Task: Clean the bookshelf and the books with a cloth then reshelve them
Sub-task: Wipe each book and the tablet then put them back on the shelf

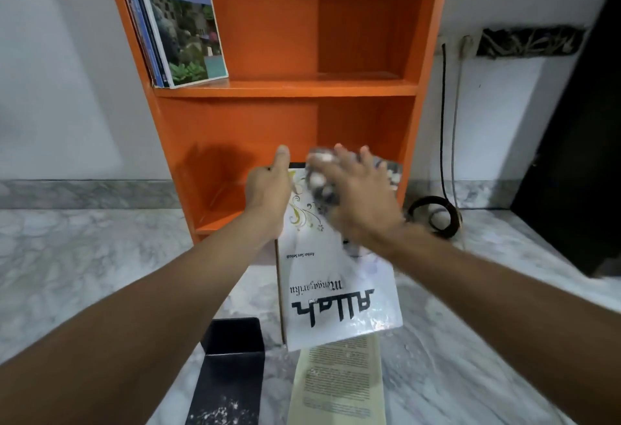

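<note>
Step in hand: the white book [336, 297] was being wiped with the cloth [319, 179] in front of the bookshelf's [285, 88] lowest compartment. Reshelving was judged not yet due.
Left hand: the left hand [267, 186] was clamped on the book's edge nearest the bookshelf, thumb raised. The cover was held tilted and steady by it.
Right hand: the right hand [359, 196] was laid over the cloth with fingers spread, pressing rather than clenching, so far as the motion blur allowed it to be read.
Wiping well: strokes were best carried from the held edge out toward the free edge, away from the bookshelf, so that dust was pushed off the cover and not into the gripping fingers. Pressure was best kept light, since the glossy cover was supported at one end only. The spine and back were still owed the same pass.
Books on the shelf: the shelved books [188, 31] were leaned against the bookshelf's left wall on the board above. Open board was left beside them toward the right wall.
Edges: that board's front lip and the bookshelf's side walls were the edges to be cleared when the book was carried in.
Room in front: a black box [232, 357] and a cream page [339, 381] were lying on the floor [84, 256] in front of the bookshelf, below the book's free edge. A downward swing was best avoided there.
Room to the right: a cable coil [433, 216] was lying just right of the bookshelf's foot, and a dark cabinet [571, 156] stood farther right.
</note>
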Action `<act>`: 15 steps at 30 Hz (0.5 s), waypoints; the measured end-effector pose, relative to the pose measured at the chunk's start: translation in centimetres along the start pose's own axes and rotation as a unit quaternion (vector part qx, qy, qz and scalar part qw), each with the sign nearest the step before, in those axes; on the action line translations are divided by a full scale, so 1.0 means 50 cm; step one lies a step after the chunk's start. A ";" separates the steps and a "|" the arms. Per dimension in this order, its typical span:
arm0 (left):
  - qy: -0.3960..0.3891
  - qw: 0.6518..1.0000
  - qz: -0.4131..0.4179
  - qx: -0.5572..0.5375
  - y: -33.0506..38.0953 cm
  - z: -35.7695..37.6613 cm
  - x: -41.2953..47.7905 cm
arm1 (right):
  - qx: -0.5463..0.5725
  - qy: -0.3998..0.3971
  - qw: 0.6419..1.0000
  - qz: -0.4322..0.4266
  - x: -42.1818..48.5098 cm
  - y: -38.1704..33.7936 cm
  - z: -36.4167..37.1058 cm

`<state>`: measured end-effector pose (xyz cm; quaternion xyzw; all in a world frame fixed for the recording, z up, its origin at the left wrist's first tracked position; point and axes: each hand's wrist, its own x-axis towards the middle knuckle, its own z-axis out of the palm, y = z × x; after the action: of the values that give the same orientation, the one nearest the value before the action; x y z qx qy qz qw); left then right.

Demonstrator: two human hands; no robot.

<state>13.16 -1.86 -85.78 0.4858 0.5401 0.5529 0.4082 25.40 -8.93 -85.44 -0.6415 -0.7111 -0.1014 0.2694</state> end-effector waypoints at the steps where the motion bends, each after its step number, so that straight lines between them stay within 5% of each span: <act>1: 0.010 1.000 -0.004 0.004 -0.006 -0.003 0.009 | -0.026 -0.031 0.997 -0.058 -0.046 -0.008 0.034; 4: 0.042 0.998 -0.033 -0.014 -0.030 -0.032 0.037 | -0.031 -0.088 0.943 -0.321 -0.194 -0.004 0.122; 6: 0.043 0.998 -0.035 -0.013 -0.037 -0.053 0.051 | 0.001 -0.134 0.913 -0.384 -0.250 0.012 0.134; 9: 0.048 0.998 -0.044 0.005 -0.034 -0.071 0.062 | 0.093 -0.183 0.932 -0.301 -0.233 0.013 0.072; 13: 0.038 0.997 -0.064 0.008 -0.037 -0.071 0.065 | 0.100 0.114 0.979 -0.137 -0.060 0.017 -0.026; 15: 0.024 0.998 -0.065 0.009 -0.033 -0.059 0.062 | 0.058 0.141 0.984 -0.091 0.014 0.001 -0.031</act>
<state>9.53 0.69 -86.98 0.4401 0.5852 0.5317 0.4257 25.81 -9.06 -83.80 -0.5364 -0.7264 -0.1735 0.3931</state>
